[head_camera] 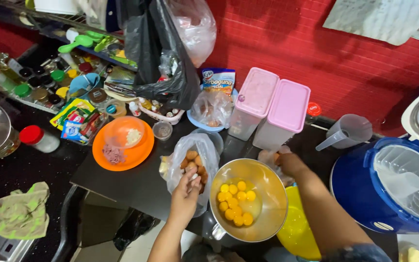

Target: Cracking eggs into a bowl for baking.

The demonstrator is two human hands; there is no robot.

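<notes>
Step in hand: eggs are being cracked into the metal bowl (pixel 248 199) — about ten whole yolks are seen lying in it, unbroken and unbeaten.
Left hand (pixel 186 194): it is reached into the mouth of the clear plastic bag of brown eggs (pixel 192 162); the grip is closed around an egg at the bag's opening, though the egg itself is partly hidden by the fingers.
Right hand (pixel 289 164): it is held just past the bowl's far rim, beside a crumpled clear bag (pixel 270 157); something pale is seen at the fingertips, but whether it is gripped cannot be told.
Where the eggs are: the bag is set at the front edge of the dark worktop (pixel 136 187), touching the bowl's left side; the bowl overhangs that same edge.
Nearby: an orange plate (pixel 141 153) is placed left of the bag, two pink-lidded tubs (pixel 272 104) behind the bowl, a yellow bowl (pixel 299 228) to the bowl's right.
Next move, as judged: the egg would need lifting clear of the bag and carrying rightward over the bowl — gently, so that the shell is broken only at the rim.
</notes>
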